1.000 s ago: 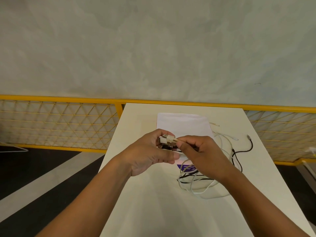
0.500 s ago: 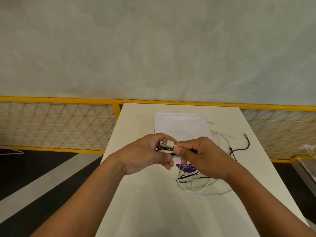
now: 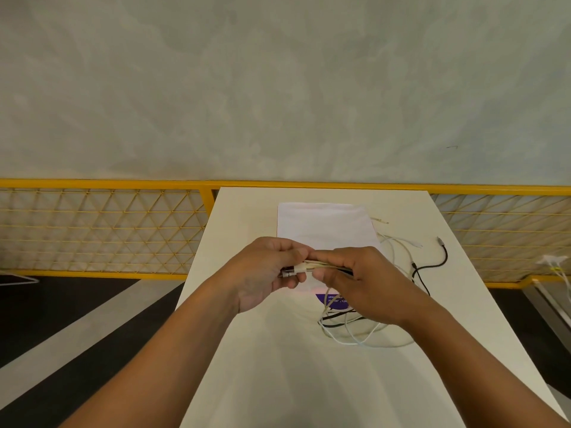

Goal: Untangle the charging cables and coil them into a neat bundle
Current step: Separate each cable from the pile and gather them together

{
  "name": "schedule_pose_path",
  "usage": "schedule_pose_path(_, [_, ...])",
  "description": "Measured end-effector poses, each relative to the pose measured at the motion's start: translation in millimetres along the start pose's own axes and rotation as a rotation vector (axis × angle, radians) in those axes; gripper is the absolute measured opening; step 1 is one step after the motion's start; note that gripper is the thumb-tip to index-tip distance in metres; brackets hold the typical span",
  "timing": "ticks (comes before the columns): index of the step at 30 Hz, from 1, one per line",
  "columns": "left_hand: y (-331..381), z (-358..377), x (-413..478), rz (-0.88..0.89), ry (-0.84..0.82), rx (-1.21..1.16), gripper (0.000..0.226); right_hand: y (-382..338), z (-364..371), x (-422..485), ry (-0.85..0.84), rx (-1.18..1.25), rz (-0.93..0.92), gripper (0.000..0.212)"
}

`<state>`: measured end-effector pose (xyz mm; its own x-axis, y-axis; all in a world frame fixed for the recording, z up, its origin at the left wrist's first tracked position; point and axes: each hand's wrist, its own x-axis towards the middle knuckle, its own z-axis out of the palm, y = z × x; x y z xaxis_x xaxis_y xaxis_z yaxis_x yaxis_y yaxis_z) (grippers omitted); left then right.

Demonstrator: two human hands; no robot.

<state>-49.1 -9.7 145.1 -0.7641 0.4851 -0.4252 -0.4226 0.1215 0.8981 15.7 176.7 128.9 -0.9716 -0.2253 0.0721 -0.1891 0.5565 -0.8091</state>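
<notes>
Above the long white table [image 3: 278, 366], the left hand [image 3: 262, 273] and right hand [image 3: 364, 282] pinch gathered white and black charging cables [image 3: 349, 332], whose loops trail below the right hand.

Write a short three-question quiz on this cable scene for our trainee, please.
1. True or false: the left hand and the right hand both grip the bunched cable ends above the table.
2. Where are the loose loops? A. held in the air; B. lying on the table; C. wound round the left hand.
3. Fill in: the free plug nearest the table's right edge belongs to the ___ cable.
Key: 1 true; 2 B; 3 black.
</notes>
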Motion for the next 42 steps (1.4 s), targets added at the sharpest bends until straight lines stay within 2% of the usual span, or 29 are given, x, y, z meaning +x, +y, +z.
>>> schedule_pose_path(4, [-0.5,3.1,0.5,0.031,-0.003,0.061,0.027,4.1,-1.6,4.1,0.080,-0.149,-0.019,0.029])
schedule_pose_path(8, [0.7,5.6,1.8,0.079,-0.001,0.191,0.041,1.3,1.8,7.2,0.098,-0.313,-0.051,0.017])
schedule_pose_path(11, [0.7,1.0,-0.3,0.108,-0.042,0.261,0.026,3.2,3.9,6.3,0.135,-0.266,-0.057,0.017])
schedule_pose_path(14, [-1.9,-4.0,-0.5,0.105,-0.097,0.222,0.024,2.9,3.1,5.9,0.098,-0.180,-0.063,0.018])
schedule_pose_path(18, [-1.4,-4.5,1.4,0.114,-0.064,0.130,0.021,2.5,-6.9,5.2,0.028,0.066,0.028,0.036])
schedule_pose_path(24, [-1.7,-3.9,2.3,0.092,-0.084,0.111,0.022,8.0,-13.5,5.1,0.082,0.061,0.101,0.022])
schedule_pose_path(26, [3.1,-3.4,0.5,0.070,-0.093,0.212,0.030,6.5,-13.1,4.7,0.082,0.061,0.107,0.021])
schedule_pose_path(30, [16.8,-6.1,-0.1,0.124,-0.016,0.650,0.068,2.5,-15.7,3.4,0.028,0.058,0.076,0.018])
schedule_pose_path(33, [32.2,5.8,-2.6,0.218,-0.009,0.769,0.079,-4.7,-15.4,5.4,-0.015,0.060,0.056,0.017])
schedule_pose_path(36, [37.7,22.6,-2.1,0.295,-0.128,0.861,0.076,-14.1,-15.8,9.0,-0.050,0.048,0.050,0.018])
schedule_pose_path(38, [32.8,31.7,-1.8,0.302,-0.185,0.896,0.071,-18.5,-19.2,10.1,-0.055,0.052,0.049,0.032])
schedule_pose_path(40, [27.1,36.2,-0.1,0.300,-0.144,0.858,0.068,-18.7,-23.3,9.5,-0.040,0.075,0.046,0.039])
schedule_pose_path(42, [23.7,38.7,-0.2,0.311,-0.112,0.771,0.061,-16.2,-27.8,7.5,0.014,0.125,0.041,0.036])
